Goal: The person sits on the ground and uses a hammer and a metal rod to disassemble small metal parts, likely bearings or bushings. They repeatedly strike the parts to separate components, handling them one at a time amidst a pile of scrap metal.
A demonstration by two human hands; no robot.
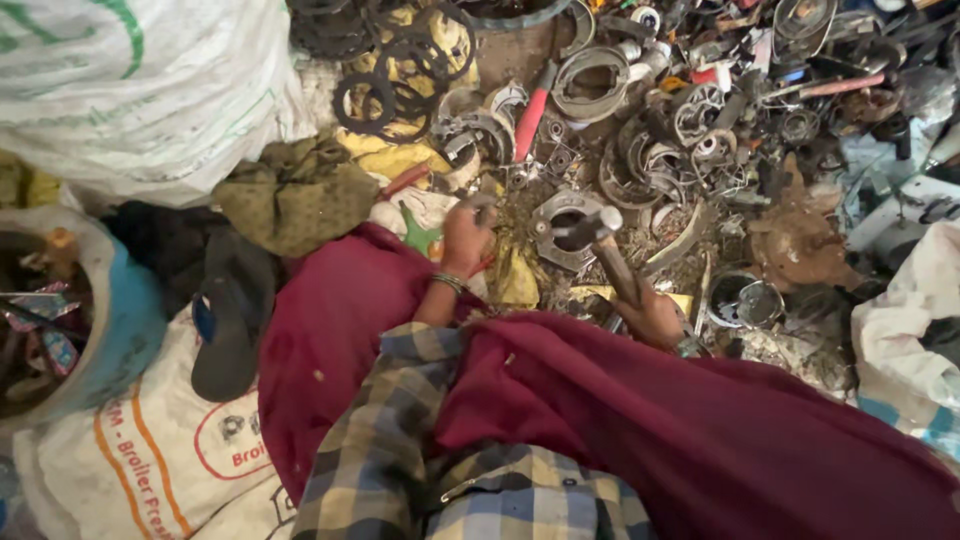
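Observation:
My left hand [466, 236] is closed around a small grey metal piece [482, 203], held just above the scrap on the ground. My right hand [655, 315] grips the wooden handle of a hammer [604, 245]; its steel head points at a curved metal part [562, 228] lying in front of me. The two hands are a short way apart, on either side of that part. A maroon cloth [640, 420] covers my legs, and my checked sleeve [400, 420] shows below.
A heap of scrap metal rings, brake shoes and sprockets [690, 120] fills the ground ahead. A red-handled tool [532, 118] lies among it. White sacks [140, 80] stand left, a blue-rimmed tub [120, 320] and a dark sandal [225, 330] beside them. An olive cloth [300, 195] lies near.

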